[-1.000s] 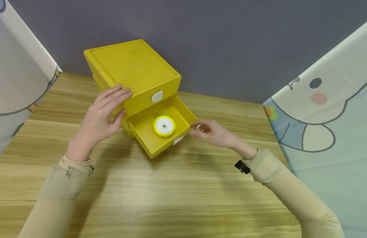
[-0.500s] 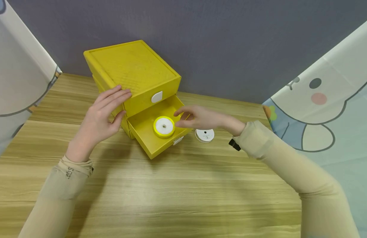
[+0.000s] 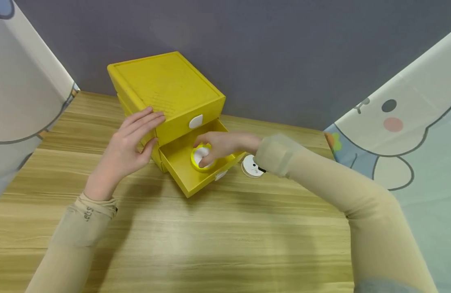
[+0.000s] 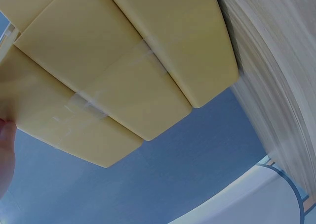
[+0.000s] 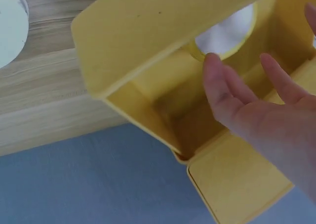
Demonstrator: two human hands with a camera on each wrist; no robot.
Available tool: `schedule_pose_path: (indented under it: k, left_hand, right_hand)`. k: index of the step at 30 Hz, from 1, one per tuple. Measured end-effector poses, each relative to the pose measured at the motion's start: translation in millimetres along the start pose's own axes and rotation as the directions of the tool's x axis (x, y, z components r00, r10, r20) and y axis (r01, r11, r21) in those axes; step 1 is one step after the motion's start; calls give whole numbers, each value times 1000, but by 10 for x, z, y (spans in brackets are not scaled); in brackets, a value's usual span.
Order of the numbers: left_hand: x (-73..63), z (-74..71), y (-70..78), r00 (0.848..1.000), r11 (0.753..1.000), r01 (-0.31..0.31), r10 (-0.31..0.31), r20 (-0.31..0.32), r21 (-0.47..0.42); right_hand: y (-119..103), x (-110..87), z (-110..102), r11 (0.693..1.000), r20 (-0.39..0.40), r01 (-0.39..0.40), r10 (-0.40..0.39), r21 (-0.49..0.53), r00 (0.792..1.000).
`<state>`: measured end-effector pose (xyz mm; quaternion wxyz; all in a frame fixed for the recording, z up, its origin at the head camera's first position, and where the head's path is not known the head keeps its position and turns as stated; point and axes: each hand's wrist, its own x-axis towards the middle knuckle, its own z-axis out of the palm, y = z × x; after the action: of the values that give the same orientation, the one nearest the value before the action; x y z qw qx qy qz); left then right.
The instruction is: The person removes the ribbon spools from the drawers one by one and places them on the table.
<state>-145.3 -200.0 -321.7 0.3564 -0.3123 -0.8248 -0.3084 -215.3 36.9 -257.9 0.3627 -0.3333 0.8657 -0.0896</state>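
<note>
A yellow chest of drawers (image 3: 166, 83) stands at the table's back left, its lower drawer (image 3: 178, 165) pulled out. Inside the drawer lies a white-faced spool (image 3: 200, 154) with a yellow edge. My right hand (image 3: 222, 145) reaches over the drawer front, thumb and fingers spread about the spool; in the right wrist view a fingertip is at the rim of the spool (image 5: 228, 33), and I cannot tell whether it touches. My left hand (image 3: 128, 142) rests its straight fingers on the chest's top front-left edge. Its thumb stands apart from the side.
On the wooden table (image 3: 196, 240), just right of the drawer, lies a flat white spool (image 3: 250, 166), partly behind the right sleeve. A grey wall (image 3: 284, 61) rises behind the chest. Cartoon-printed cloth (image 3: 401, 171) hangs at both sides.
My right hand has left the white spool on the table and moved left, over the drawer, to the yellow-edged spool. My left hand stays on the chest.
</note>
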Motion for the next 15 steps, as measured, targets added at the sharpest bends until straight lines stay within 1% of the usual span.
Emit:
schedule_pose_path:
  k: [2,4,6,9,13,15]
  left_hand:
    - [-3,-2,4,1000,1000,-2,2,-1,1]
    - [-5,-3,9,1000,1000,-4,4,-4,1]
    - [-4,-6,18,1000,1000,-4,4,-7,-2]
    - [2,-14,30,1000,1000,1,-1,7,3]
    - [7,-20,31,1000,1000,5,-6,21,11]
    - [4,-22,23,1000,1000,5,-5,10,9]
  right_hand:
    - [-18,63,21,1000,8,-6,7,-25,1000]
    - [-29,129,43,999,11,4,-4,-42,1000]
    - [-30,191,71,999,16,3,-3,-46,1000]
    - [-22,275,115,999,24,-4,5,-51,1000]
    - [-24,339,156,995,21,-47,49,-92,999]
    - [-36,358,168,990,16,-62,65,-123,998]
